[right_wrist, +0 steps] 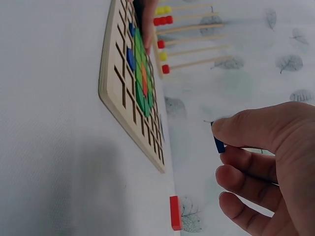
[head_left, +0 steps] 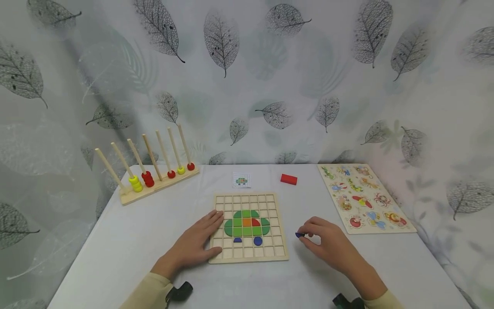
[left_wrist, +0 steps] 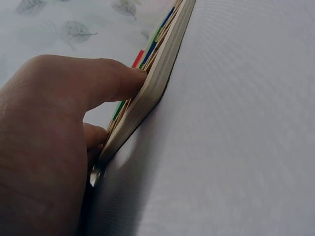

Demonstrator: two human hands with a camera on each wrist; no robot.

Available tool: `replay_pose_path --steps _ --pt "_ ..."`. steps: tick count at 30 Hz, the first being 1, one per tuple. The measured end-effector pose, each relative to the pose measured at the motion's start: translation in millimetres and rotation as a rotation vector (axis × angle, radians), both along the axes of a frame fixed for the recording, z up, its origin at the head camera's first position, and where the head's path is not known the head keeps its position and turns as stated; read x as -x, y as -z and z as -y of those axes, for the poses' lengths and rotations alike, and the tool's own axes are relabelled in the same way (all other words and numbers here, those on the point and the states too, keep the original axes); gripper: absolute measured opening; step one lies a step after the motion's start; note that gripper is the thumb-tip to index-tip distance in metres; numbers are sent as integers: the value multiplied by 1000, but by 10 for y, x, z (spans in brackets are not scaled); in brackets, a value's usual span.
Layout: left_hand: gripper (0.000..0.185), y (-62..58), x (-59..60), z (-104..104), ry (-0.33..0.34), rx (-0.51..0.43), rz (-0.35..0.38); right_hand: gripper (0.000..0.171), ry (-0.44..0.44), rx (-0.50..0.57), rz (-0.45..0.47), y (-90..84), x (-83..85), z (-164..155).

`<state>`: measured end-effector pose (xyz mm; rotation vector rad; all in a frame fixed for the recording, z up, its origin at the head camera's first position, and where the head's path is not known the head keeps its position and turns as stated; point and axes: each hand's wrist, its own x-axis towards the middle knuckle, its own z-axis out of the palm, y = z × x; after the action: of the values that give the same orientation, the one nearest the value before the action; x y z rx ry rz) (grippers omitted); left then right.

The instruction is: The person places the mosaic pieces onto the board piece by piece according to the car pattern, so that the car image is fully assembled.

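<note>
Steadying the grid board (head_left: 270,253)
My left hand (head_left: 197,244) rests flat on its edge; my right hand (head_left: 328,242) pinches a blue piece (head_left: 299,234).

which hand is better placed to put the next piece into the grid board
Right, most likely: the right hand already pinches a small blue piece just beside the grid board, while the left hand lies flat on its left edge.

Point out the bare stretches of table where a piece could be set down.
Free: the near left of the table, between the abacus rack and the left hand; and the strip between the grid board and the animal puzzle. It is tighter where the right hand pinches a blue piece.
</note>
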<state>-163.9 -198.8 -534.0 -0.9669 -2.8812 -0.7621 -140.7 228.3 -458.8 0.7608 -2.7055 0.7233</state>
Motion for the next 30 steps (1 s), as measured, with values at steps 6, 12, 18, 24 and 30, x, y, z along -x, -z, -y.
replay_pose_path --steps 6,12,18,24,30 --pt "89 13 -8 -7 3 -13 2 30 -18 2 30 -30 4 118" --pt "88 22 -2 -14 4 5 -6 29 -50 7 27 -56 15 217" --pt "90 -12 -1 20 2 -10 -6 27 -111 4 22 -71 88 400" --pt "89 -2 8 38 4 -16 -11 21 -181 5 17 -58 147 692" --pt "89 0 19 24 10 -13 -4 16 -237 -3 6 9 203 934"
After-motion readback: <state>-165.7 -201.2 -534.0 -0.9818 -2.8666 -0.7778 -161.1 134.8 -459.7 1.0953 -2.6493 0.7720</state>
